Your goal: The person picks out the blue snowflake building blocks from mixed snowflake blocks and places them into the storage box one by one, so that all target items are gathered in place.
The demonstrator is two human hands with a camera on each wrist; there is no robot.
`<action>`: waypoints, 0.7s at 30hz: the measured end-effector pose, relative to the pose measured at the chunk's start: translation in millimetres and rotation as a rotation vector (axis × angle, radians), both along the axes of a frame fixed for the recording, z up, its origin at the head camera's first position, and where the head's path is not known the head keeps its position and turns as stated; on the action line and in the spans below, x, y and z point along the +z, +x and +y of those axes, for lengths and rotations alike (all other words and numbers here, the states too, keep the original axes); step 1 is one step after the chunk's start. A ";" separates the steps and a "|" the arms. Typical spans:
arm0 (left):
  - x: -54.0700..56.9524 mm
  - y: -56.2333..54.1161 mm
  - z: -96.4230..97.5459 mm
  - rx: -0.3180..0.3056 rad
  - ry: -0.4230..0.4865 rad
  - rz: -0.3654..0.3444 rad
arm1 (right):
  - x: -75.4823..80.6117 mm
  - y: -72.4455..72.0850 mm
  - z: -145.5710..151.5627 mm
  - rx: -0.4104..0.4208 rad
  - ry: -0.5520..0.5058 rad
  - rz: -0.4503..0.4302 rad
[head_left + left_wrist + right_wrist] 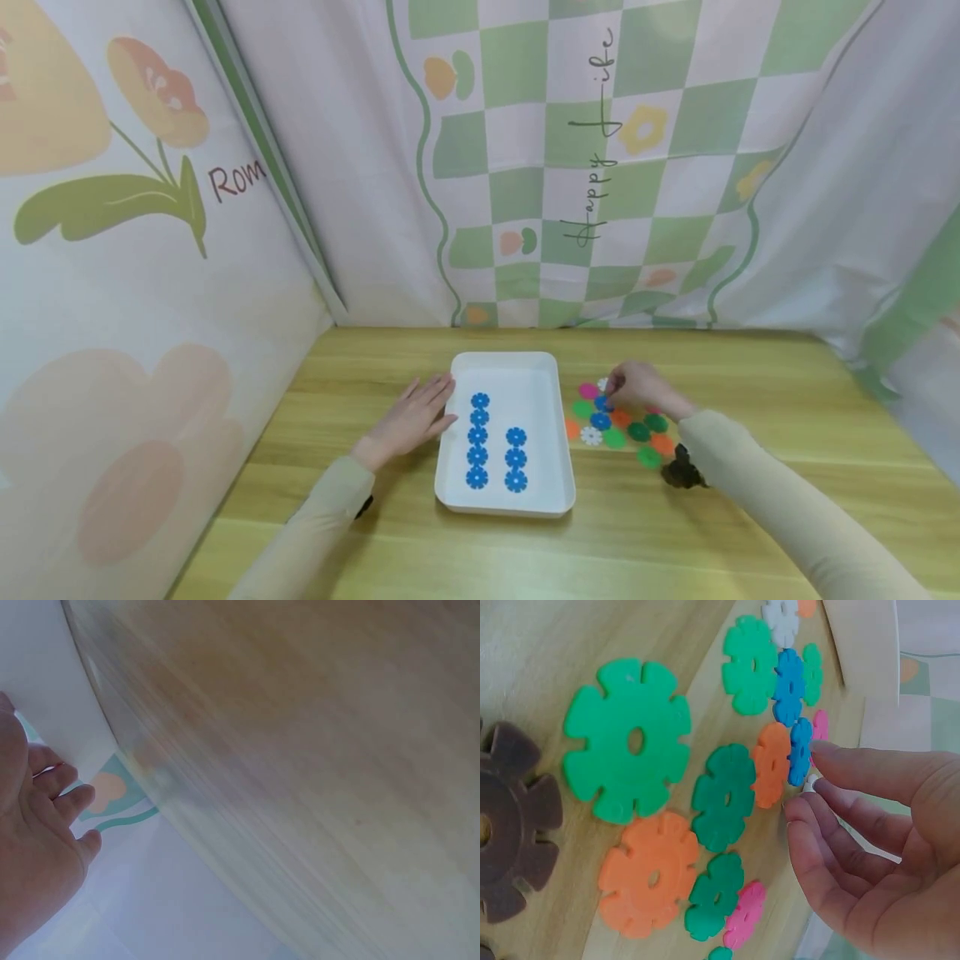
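A white tray (536,379) holds blue snowflake discs in two columns: several in the left column (477,435), three in the right column (515,457). My left hand (408,417) rests with extended fingers against the tray's left side; in the left wrist view, this hand (45,810) is beside the tray wall (56,682). To the right of the tray, my right hand (641,389) reaches down to a blue disc (602,403) among the loose ones. In the right wrist view, thumb and bent fingers of the right hand (877,832) stand apart, with their tips right by that blue disc (800,750).
Loose discs lie right of the tray: another blue one (787,686), green (630,742), orange (649,874), dark green (724,799), white (591,436) and pink (745,915). Dark brown discs (514,825) sit nearest the right wrist. A printed curtain (517,150) hangs behind the wooden table (525,558).
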State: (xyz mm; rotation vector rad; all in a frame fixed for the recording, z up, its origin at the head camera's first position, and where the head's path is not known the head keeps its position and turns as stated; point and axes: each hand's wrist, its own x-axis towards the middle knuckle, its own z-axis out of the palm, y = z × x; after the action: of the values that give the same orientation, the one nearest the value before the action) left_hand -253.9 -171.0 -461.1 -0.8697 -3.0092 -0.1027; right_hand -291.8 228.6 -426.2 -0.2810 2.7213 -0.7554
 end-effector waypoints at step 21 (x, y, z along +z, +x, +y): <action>-0.3 -0.2 0.2 0.003 -0.021 0.003 | -5.0 -2.0 -4.7 -0.012 0.037 -0.011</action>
State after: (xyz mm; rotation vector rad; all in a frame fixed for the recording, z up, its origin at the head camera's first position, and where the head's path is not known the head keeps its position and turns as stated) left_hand -254.1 -170.8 -461.4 -0.8660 -3.0147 -0.0694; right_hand -293.8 223.8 -431.2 -0.2522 2.7256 -0.7073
